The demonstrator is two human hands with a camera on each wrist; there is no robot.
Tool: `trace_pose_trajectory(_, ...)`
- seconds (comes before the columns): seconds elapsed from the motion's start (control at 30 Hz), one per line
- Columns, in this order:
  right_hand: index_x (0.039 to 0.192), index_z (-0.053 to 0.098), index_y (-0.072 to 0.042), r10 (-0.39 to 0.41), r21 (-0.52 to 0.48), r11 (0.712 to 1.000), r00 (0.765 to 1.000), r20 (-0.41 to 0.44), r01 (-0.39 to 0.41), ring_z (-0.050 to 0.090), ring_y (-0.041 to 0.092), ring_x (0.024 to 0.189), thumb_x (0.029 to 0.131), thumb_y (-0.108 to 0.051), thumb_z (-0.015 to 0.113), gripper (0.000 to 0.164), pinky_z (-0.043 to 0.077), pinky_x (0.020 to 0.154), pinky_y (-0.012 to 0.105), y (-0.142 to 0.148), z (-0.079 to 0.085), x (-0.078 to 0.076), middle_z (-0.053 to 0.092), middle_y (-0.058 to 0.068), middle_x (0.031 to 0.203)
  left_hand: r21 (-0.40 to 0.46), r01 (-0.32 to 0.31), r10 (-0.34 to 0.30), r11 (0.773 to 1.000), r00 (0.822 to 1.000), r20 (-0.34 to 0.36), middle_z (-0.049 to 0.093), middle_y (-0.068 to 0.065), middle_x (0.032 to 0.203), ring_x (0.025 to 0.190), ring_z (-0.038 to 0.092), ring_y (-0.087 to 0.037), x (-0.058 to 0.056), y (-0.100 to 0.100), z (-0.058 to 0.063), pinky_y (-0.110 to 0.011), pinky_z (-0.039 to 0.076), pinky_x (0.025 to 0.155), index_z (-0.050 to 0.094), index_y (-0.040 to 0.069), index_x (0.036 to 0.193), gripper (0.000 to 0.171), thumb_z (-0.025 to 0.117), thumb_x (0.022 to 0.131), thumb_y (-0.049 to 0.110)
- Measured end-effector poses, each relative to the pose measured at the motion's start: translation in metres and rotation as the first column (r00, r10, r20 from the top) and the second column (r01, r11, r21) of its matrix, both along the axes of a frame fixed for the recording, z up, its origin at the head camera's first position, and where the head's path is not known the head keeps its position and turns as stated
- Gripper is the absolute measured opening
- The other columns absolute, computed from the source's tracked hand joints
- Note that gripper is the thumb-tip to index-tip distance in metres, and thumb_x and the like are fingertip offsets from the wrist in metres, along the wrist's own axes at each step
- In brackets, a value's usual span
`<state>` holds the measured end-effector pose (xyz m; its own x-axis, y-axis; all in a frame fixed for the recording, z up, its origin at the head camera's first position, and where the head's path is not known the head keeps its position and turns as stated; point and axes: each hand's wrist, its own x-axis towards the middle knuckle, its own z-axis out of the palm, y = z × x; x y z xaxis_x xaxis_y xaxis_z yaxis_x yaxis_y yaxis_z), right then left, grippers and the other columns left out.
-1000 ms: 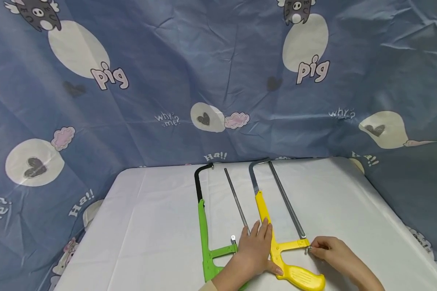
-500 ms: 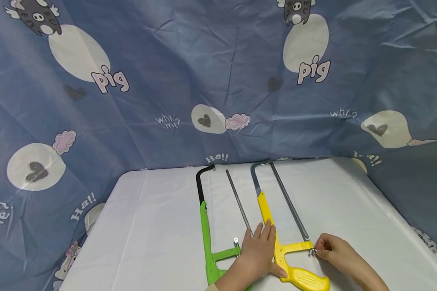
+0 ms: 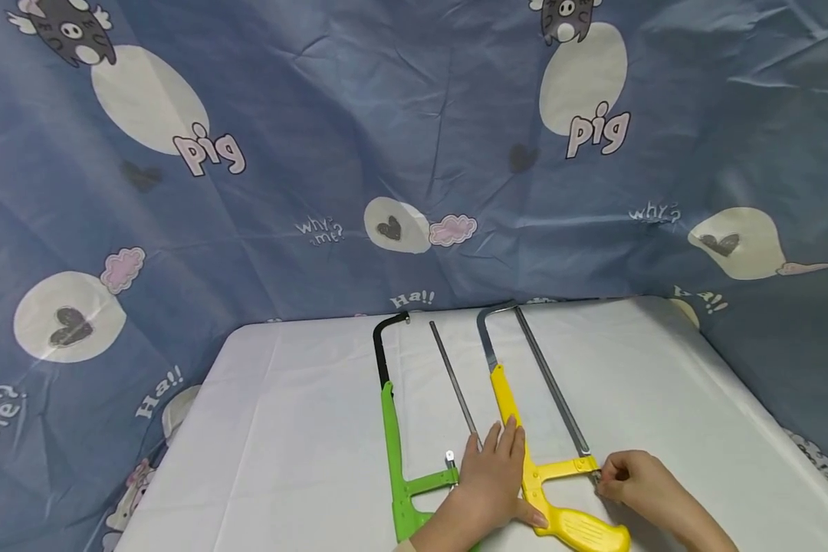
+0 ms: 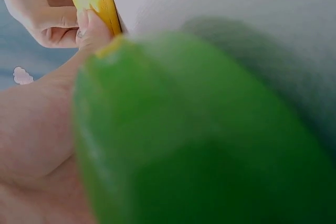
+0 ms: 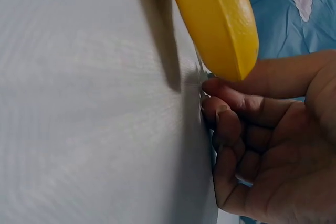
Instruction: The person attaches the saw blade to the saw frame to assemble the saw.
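Observation:
A hacksaw with a yellow frame (image 3: 567,468) and a grey blade (image 3: 552,376) lies on the white table. My left hand (image 3: 490,475) rests across its frame with fingers extended, thumb against the yellow part near the handle (image 3: 589,529). At the end of the yellow crossbar, my right hand (image 3: 638,479) pinches the small metal wing nut (image 3: 596,476), which thumb and index finger mostly cover. In the right wrist view the remaining fingers (image 5: 231,129) are curled in below the yellow handle (image 5: 220,24).
Left of the yellow saw lies a green-framed hacksaw (image 3: 395,452), its handle partly under my left forearm. A loose blade (image 3: 453,376) lies between the saws, its near end hidden by my left hand. A blue patterned cloth (image 3: 283,153) hangs behind the white table (image 3: 303,429).
My right hand's fingers have closed further over the wing nut, turning it, so less of it shows. My left hand stays on the yellow saw. The whole view has shifted slightly.

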<state>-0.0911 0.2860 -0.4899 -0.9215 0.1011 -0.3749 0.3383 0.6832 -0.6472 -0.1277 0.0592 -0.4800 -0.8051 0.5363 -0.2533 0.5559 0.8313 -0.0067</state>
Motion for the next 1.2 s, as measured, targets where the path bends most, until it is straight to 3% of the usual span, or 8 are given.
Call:
trace_pose_trajectory(0.13, 0.071, 0.060, -0.007, -0.028, -0.003, 1.000, 0.999, 0.022, 0.028, 0.048, 0.015, 0.064, 0.079, -0.015, 0.078, 0.021, 0.037, 0.055, 0.025, 0.001, 0.002, 0.002, 0.054, 0.000, 0.065, 0.008, -0.001, 0.001, 1.000, 1.000, 0.005, 0.019, 0.003, 0.167, 0.152, 0.026, -0.018, -0.001, 0.001, 0.000, -0.049, 0.034, 0.118, 0.025, 0.023, 0.159, 0.125, 0.063, 0.058, 0.087)
trace_pose_trajectory(0.43, 0.071, 0.063, -0.008, -0.027, -0.030, 0.999, 0.998, 0.060, 0.029, 0.045, 0.015, 0.058, 0.086, -0.026, 0.072, 0.026, 0.036, 0.053, 0.027, 0.004, 0.002, 0.000, 0.048, -0.001, 0.058, 0.018, -0.004, 0.003, 1.000, 1.000, 0.013, 0.018, 0.003, 0.167, 0.153, 0.026, -0.019, -0.002, 0.000, -0.003, -0.049, 0.033, 0.118, 0.024, 0.022, 0.159, 0.126, 0.064, 0.059, 0.087)
trace_pose_trajectory(0.6, 0.074, 0.065, -0.007, -0.035, -0.044, 0.998, 0.996, 0.086, 0.038, 0.045, 0.015, 0.062, 0.088, -0.024, 0.069, 0.023, 0.035, 0.056, 0.028, 0.004, 0.004, -0.002, 0.052, 0.000, 0.063, 0.040, -0.006, 0.005, 0.999, 1.000, 0.028, 0.019, 0.002, 0.167, 0.153, 0.026, -0.019, -0.002, 0.000, -0.003, -0.050, 0.033, 0.118, 0.025, 0.021, 0.159, 0.126, 0.066, 0.058, 0.086)
trace_pose_trajectory(0.8, 0.078, 0.070, -0.004, -0.041, -0.028, 0.999, 0.998, 0.047, 0.042, 0.046, 0.015, 0.065, 0.088, -0.015, 0.062, 0.017, 0.036, 0.057, 0.028, 0.001, 0.005, -0.004, 0.057, 0.001, 0.066, 0.044, 0.001, -0.002, 0.999, 1.000, 0.018, 0.019, 0.002, 0.167, 0.152, 0.027, -0.020, -0.001, 0.000, 0.000, -0.050, 0.034, 0.117, 0.025, 0.021, 0.159, 0.126, 0.065, 0.059, 0.086)
trace_pose_trajectory(0.93, 0.078, 0.069, -0.007, -0.020, -0.019, 1.000, 0.999, 0.040, 0.021, 0.046, 0.015, 0.066, 0.090, -0.018, 0.062, 0.018, 0.037, 0.058, 0.028, 0.003, 0.004, -0.003, 0.057, 0.000, 0.068, 0.042, 0.000, -0.001, 0.999, 1.000, 0.011, 0.019, 0.002, 0.167, 0.152, 0.027, -0.020, -0.001, 0.000, 0.001, -0.050, 0.034, 0.117, 0.026, 0.021, 0.158, 0.125, 0.065, 0.059, 0.086)
trace_pose_trajectory(1.2, 0.099, 0.067, -0.006, -0.038, -0.113, 0.993, 0.998, 0.050, 0.044, 0.056, 0.017, 0.078, 0.092, -0.022, 0.064, 0.018, 0.044, 0.066, 0.032, 0.011, 0.000, 0.000, 0.065, 0.003, 0.084, 0.058, 0.001, -0.002, 0.998, 1.000, 0.016, 0.020, 0.001, 0.167, 0.152, 0.028, -0.020, -0.001, -0.001, 0.000, -0.050, 0.035, 0.116, 0.027, 0.021, 0.158, 0.126, 0.066, 0.057, 0.085)
